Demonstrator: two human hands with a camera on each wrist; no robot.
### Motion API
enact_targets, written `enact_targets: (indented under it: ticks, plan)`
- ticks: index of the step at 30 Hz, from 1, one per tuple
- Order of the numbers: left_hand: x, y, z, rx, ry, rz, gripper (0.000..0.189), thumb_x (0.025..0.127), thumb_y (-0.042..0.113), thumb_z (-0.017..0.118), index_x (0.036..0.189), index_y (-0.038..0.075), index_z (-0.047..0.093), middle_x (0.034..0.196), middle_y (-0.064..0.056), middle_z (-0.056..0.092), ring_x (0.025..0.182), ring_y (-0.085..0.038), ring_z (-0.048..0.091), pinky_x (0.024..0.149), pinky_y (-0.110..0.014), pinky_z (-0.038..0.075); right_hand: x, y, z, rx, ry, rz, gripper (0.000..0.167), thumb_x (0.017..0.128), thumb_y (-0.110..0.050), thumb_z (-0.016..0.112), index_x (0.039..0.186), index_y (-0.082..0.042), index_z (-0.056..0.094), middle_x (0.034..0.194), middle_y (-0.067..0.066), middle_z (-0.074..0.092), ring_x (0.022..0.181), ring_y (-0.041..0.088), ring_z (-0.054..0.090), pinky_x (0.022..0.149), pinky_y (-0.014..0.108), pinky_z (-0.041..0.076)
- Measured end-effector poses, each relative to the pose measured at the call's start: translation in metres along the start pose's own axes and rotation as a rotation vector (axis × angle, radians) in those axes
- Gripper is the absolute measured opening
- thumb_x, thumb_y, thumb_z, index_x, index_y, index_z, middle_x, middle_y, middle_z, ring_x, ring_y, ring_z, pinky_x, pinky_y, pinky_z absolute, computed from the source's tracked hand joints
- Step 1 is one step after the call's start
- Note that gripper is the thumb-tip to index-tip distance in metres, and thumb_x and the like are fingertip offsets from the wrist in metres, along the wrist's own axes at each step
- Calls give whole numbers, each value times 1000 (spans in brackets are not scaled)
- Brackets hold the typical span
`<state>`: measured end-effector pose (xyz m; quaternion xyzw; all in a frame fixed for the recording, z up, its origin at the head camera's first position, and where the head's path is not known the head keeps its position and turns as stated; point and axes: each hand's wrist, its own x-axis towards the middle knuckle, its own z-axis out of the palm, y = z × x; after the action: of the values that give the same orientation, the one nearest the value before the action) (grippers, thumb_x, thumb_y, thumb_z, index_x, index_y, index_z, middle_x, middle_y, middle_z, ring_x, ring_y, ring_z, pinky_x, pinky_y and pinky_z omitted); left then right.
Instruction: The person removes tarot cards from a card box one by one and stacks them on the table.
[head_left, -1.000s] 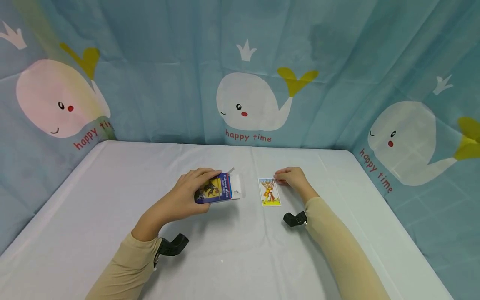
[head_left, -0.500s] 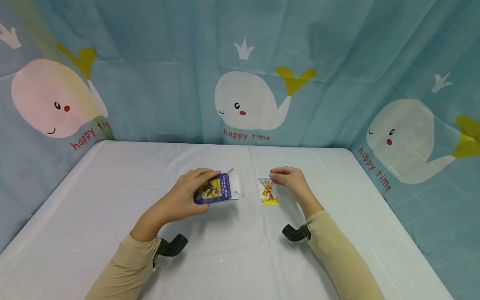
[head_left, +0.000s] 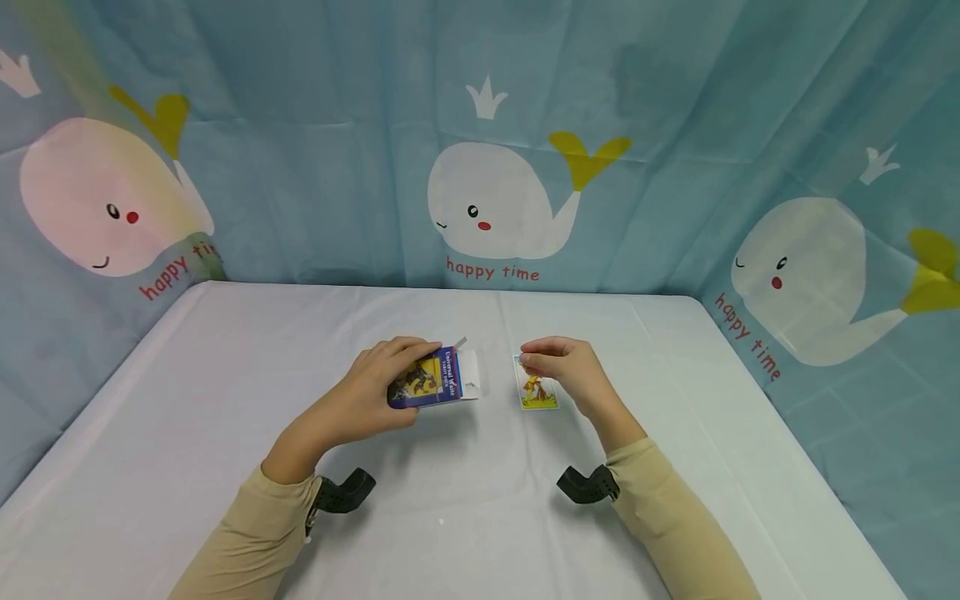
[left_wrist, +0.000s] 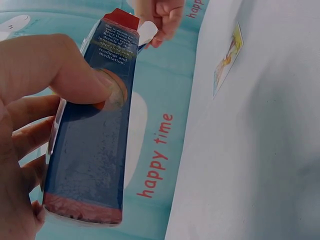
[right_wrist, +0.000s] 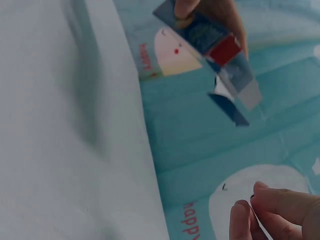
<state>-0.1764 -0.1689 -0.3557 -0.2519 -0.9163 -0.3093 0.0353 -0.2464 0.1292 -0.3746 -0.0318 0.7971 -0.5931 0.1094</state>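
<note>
My left hand [head_left: 371,387] grips a blue tarot card box [head_left: 426,379] above the table, its thumb along one narrow side and its fingers over the opposite side. The box's open end, with flaps [head_left: 470,372] standing out, points right. In the left wrist view, small print covers the narrow side of the box [left_wrist: 92,145] under the thumb. One tarot card [head_left: 540,393] lies face up on the cloth to the right. Over its top edge hovers my right hand [head_left: 573,367], thumb and fingertips close together, nothing visible between them; it overlaps the card in the head view.
A white cloth [head_left: 450,533] covers the table. Blue curtains [head_left: 337,208] with whale prints rise along the back and both sides. Black wrist cameras [head_left: 588,485] stick out inward from both sleeves, low over the cloth.
My right hand has let go of the card's upper right edge and moved left over its top, towards the box. The card stays on the cloth; my left hand holds the box still.
</note>
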Motion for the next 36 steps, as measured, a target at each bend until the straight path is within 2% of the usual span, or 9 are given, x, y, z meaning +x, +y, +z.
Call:
enact_targets:
  ticks: [5, 7, 11, 14, 22, 29, 36]
  plan:
    - [0, 0, 1, 4, -1, 7, 82, 76, 10, 74, 151, 19, 43, 150, -5, 44, 133, -31, 42, 103, -55, 30, -8, -6, 6, 18, -28, -26, 32, 90, -22, 71, 115, -1, 71, 110, 8, 74, 107, 33, 70, 97, 40, 53]
    - [0, 0, 1, 1, -1, 9, 82, 76, 10, 75, 151, 19, 43, 150, -5, 45, 133, -31, 43, 104, -55, 30, -10, -7, 7, 31, -34, -34, 33, 90, -21, 72, 115, 0, 71, 107, 7, 75, 103, 30, 72, 97, 42, 53]
    - [1, 0, 2, 1, 2, 12, 81, 76, 10, 74, 151, 19, 43, 150, -5, 45, 132, -30, 43, 103, -54, 30, -13, -9, 11, 53, -50, -35, 34, 89, -19, 73, 115, 3, 70, 102, 6, 76, 89, 17, 74, 97, 46, 53]
    - [1, 0, 3, 5, 2, 11, 81, 76, 10, 74, 151, 20, 43, 150, -5, 45, 132, -30, 44, 103, -54, 30, -16, -10, 13, 63, -60, -34, 35, 88, -20, 74, 114, 3, 70, 101, 6, 76, 85, 14, 74, 96, 47, 53]
    - [1, 1, 3, 12, -2, 2, 81, 76, 11, 74, 151, 20, 43, 149, -5, 45, 132, -31, 43, 103, -54, 31, -26, -15, 20, 61, -66, -59, 30, 88, -18, 73, 111, 2, 72, 100, 6, 76, 86, 19, 74, 90, 43, 56]
    - [2, 1, 4, 20, -10, -7, 81, 76, 12, 73, 151, 20, 43, 150, -5, 45, 132, -30, 43, 102, -53, 31, -30, -20, 29, 72, -73, -73, 28, 87, -18, 74, 108, 0, 74, 104, 8, 75, 95, 30, 74, 90, 41, 56]
    - [2, 0, 6, 26, -13, -2, 81, 76, 12, 74, 151, 20, 43, 150, -5, 45, 134, -30, 43, 102, -53, 31, -33, -24, 37, 71, -94, -76, 34, 87, -19, 74, 113, 1, 72, 110, 9, 74, 91, 20, 75, 89, 34, 56]
